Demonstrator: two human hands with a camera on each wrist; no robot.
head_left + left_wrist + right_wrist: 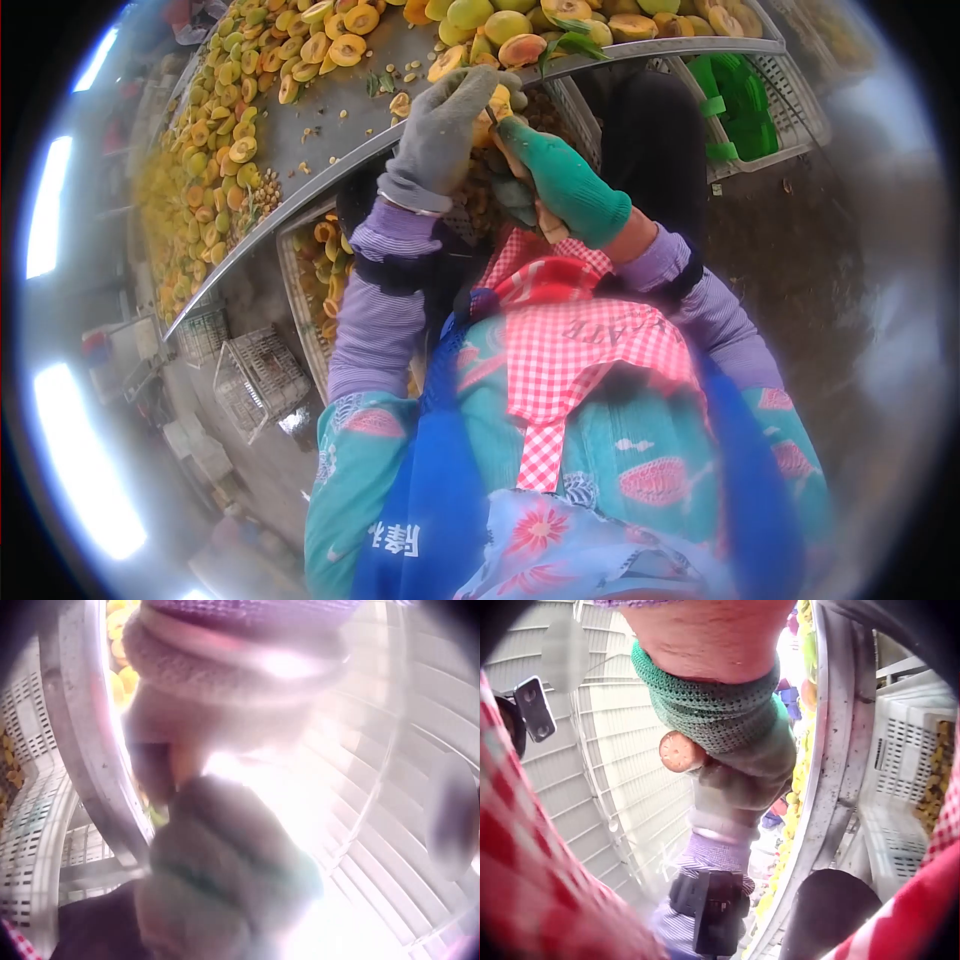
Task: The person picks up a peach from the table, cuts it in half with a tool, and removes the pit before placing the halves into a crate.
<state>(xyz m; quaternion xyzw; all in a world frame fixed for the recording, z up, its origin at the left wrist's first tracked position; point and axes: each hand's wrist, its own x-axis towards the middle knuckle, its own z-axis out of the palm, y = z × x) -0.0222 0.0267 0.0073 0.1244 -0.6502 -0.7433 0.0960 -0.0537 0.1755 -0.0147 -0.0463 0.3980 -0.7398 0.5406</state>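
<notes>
My left hand [432, 138] wears a grey glove and holds a yellow-orange apricot [498, 101] at the table's near edge. Beside it, my right hand [572, 185], in a green knitted glove, grips a knife by its wooden handle [550, 224]. The knife's short dark blade [491, 116] is up against the fruit. In the right wrist view the round end of the handle [679, 751] sticks out below the green glove. Glare washes out the left wrist view, where the gloved fingers [225, 862] hide the fruit.
A curved metal rim [640, 50] edges the table, which bears many halved apricots [240, 150], whole ones and loose pits. Under the rim, a crate [300, 280] of fruit halves stands at left. Another crate [795, 125] at right holds a bright green plastic thing [735, 100].
</notes>
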